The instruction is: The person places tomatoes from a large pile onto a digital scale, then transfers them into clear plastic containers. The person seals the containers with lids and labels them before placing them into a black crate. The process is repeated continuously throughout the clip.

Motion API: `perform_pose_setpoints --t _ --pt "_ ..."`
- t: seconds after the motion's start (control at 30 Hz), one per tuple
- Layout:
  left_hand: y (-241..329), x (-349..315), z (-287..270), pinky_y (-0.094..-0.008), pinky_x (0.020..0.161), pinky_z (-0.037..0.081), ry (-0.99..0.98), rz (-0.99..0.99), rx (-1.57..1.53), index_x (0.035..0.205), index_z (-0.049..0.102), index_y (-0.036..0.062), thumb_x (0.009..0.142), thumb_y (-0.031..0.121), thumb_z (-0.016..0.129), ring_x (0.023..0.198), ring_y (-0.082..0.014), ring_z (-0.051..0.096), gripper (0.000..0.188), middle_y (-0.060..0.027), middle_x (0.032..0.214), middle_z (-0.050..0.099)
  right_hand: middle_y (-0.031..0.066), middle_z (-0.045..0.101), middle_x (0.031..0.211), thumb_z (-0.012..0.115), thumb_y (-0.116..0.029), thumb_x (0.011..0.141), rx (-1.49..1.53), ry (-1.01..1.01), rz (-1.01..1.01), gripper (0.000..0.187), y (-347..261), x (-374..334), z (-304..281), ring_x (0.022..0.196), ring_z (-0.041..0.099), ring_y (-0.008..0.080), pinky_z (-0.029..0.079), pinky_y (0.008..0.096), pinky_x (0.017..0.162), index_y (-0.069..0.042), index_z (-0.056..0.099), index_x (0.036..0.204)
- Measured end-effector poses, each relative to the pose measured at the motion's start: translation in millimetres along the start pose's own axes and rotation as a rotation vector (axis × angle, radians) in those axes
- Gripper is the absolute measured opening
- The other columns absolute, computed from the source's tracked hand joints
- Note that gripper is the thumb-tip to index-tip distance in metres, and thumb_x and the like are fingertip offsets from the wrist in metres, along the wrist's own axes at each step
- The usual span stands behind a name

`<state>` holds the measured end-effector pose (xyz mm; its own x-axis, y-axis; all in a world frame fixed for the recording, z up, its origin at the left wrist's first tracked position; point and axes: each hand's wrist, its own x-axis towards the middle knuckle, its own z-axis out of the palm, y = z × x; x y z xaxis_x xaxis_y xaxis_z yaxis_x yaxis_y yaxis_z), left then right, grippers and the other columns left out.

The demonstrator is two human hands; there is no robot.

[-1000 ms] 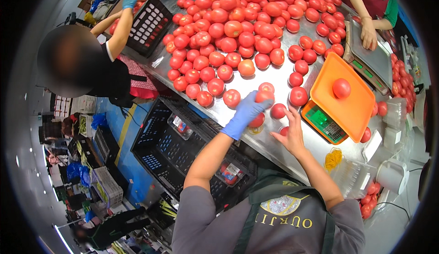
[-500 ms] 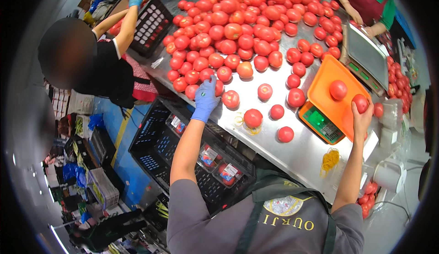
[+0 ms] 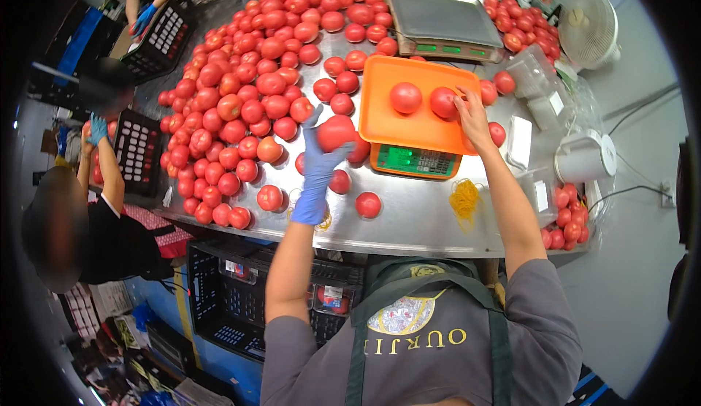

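My left hand [image 3: 320,159], in a blue-purple glove, grips a large red tomato [image 3: 336,133] slightly blurred by motion, just left of the orange weighing tray [image 3: 420,138]. That tray tops a small digital scale [image 3: 414,161] with a lit green display. My bare right hand [image 3: 476,120] has its fingers around the right side of a tomato [image 3: 443,103] in the tray. To the left of it, a second tomato [image 3: 406,98] rests in the tray untouched. Several loose tomatoes lie beneath and around my left hand, among them one near the table's front [image 3: 368,204].
A big tomato pile [image 3: 241,99] covers the metal table's left side. Behind the tray stands a larger scale [image 3: 442,26]. Yellow rubber bands [image 3: 464,200], clear plastic boxes [image 3: 537,85], a white jug [image 3: 586,159] and a fan [image 3: 588,28] are rightward. Below lies a black crate [image 3: 241,296]. Co-workers handle crates at left.
The view has turned toward the right. My left hand has left the pile's edge and moved beside the tray with a tomato. My right hand's tomato is now lower in the tray.
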<state>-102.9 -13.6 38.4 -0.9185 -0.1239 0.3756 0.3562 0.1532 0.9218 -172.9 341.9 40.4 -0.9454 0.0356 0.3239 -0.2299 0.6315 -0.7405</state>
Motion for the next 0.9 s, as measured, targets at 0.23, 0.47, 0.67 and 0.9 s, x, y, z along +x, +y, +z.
perform_pose_setpoints --t 0.23,0.47,0.67,0.9 --pt "40.1 5.1 148.9 -0.0405 0.105 0.035 -0.262 0.129 0.423 0.137 0.046 0.0146 0.06 0.014 0.082 0.115 -0.0306 0.052 0.086 -0.0132 0.13 0.053 0.0144 0.056 0.111 0.063 -0.019 0.089 0.005 0.085 0.086 0.019 18.2 -73.4 -76.7 0.096 0.059 0.0247 0.05 0.0343 0.078 -0.006 0.065 0.103" --pt "65.2 -10.9 161.7 -0.0421 0.097 0.039 -0.199 0.353 0.469 0.136 0.048 0.0098 0.07 0.011 0.076 0.113 -0.0327 0.055 0.072 -0.0174 0.128 0.056 0.0169 0.065 0.096 0.066 -0.014 0.081 -0.53 0.116 0.387 0.016 153.9 -97.8 -159.8 0.09 0.064 0.0333 0.051 0.0418 0.077 -0.003 0.067 0.092" --pt "87.7 -102.9 190.0 -0.0425 0.103 0.04 -0.67 0.139 0.255 0.132 0.049 0.0071 0.08 0.009 0.066 0.125 -0.0352 0.048 0.055 -0.0152 0.129 0.055 0.0203 0.067 0.093 0.065 -0.012 0.077 -0.779 -0.119 0.503 0.014 211.0 -71.5 -144.0 0.087 0.065 0.038 0.052 0.0465 0.075 -0.002 0.068 0.086" --pt "93.4 -112.4 302.4 -0.0438 0.102 0.04 -0.896 0.072 0.387 0.146 0.03 0.0134 0.08 0.026 0.067 0.125 -0.0359 0.046 0.077 -0.0191 0.139 0.044 0.0213 0.068 0.086 0.059 -0.012 0.078 -0.838 -0.143 0.431 0.014 238.5 -67.4 -141.3 0.082 0.066 0.0386 0.052 0.0471 0.075 -0.002 0.069 0.081"
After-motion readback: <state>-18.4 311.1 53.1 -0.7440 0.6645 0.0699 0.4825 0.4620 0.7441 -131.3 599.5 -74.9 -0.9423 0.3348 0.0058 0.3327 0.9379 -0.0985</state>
